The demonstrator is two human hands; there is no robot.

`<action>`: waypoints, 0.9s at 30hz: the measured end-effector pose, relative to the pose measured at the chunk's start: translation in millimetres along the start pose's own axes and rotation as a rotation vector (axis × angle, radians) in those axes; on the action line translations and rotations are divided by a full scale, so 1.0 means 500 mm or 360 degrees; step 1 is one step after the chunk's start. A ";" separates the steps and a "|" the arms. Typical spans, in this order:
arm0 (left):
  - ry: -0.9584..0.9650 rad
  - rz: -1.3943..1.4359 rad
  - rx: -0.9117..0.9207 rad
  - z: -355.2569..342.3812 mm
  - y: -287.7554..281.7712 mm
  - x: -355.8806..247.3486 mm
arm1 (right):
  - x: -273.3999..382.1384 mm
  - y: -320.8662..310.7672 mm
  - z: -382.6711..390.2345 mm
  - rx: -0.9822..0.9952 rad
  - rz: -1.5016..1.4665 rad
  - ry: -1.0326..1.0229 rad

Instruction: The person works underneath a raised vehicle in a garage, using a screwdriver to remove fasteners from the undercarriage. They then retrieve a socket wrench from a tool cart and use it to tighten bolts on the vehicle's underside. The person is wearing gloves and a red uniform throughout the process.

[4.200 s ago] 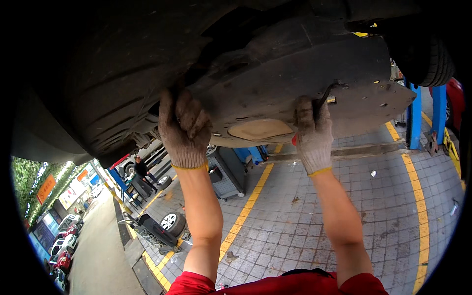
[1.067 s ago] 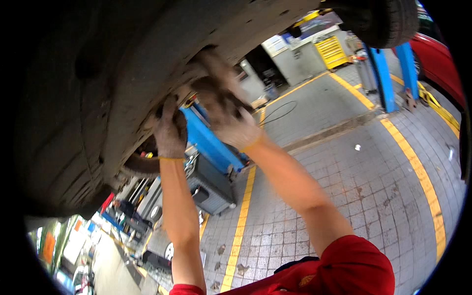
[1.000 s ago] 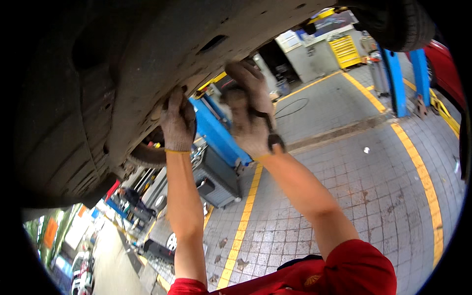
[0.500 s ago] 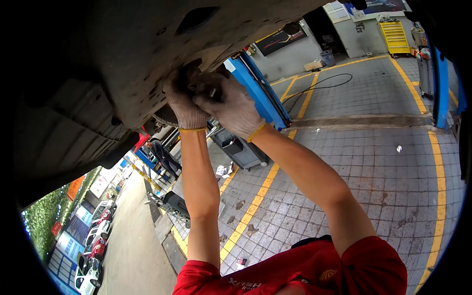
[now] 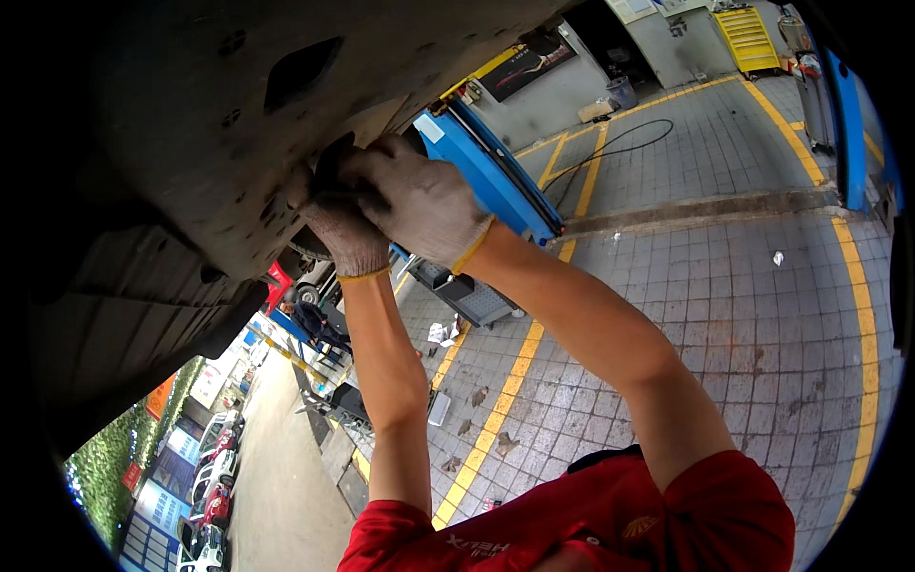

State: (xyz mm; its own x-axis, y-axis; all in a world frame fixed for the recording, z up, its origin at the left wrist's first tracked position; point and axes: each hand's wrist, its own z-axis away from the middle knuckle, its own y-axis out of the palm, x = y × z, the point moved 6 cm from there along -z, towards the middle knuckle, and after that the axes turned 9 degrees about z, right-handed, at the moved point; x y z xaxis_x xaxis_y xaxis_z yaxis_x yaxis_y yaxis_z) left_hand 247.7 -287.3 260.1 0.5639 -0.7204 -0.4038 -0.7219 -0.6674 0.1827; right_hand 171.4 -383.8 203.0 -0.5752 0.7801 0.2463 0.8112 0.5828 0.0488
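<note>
Above me spreads the dark underside panel (image 5: pixel 205 124) of a raised car, with slots and small holes in it. Both my hands, in grey knitted gloves with yellow cuffs, reach up to a dark opening (image 5: pixel 335 153) near the panel's edge. My left hand (image 5: pixel 345 232) is closed below the opening, its fingers curled up against the panel. Close on its right, my right hand (image 5: pixel 424 198) is closed too, fingers bent in toward the same spot. Shadow and the gloves hide what either one grips. Part of a tire (image 5: pixel 309 244) shows behind my left hand.
A blue lift post (image 5: pixel 491 172) stands just beyond my right hand. Farther off are a grey tool cart (image 5: pixel 481 303), a yellow tool cabinet (image 5: pixel 748 40) and a black hose (image 5: pixel 624 143) on the tiled floor. Another person (image 5: pixel 319 324) stands at left; parked cars (image 5: pixel 214 477) line the lane.
The view has shifted, and my hands and the panel sit slightly farther left. My right hand has turned over the left, showing more of its back. Both stay at the opening.
</note>
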 end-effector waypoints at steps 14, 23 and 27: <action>-0.0183 0.0288 0.0092 -0.009 0.013 0.048 | -0.111 -0.092 0.092 0.0209 -0.2548 0.0898; 0.0284 -0.0692 -0.0522 0.010 0.001 0.096 | -0.262 -0.176 0.178 0.0016 -0.2667 0.1062; 0.0557 -0.0748 -0.0564 0.015 0.061 0.137 | -0.378 -0.186 0.208 0.0022 -0.2653 0.1116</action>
State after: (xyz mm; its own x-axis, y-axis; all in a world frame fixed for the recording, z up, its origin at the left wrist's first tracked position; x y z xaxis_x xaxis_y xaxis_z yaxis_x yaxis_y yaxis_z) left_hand 261.4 -355.5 231.3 0.9249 -0.3176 -0.2092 -0.2274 -0.9028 0.3651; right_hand 194.0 -561.9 51.3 -0.5474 -0.7915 0.2718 -0.5121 0.5737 0.6392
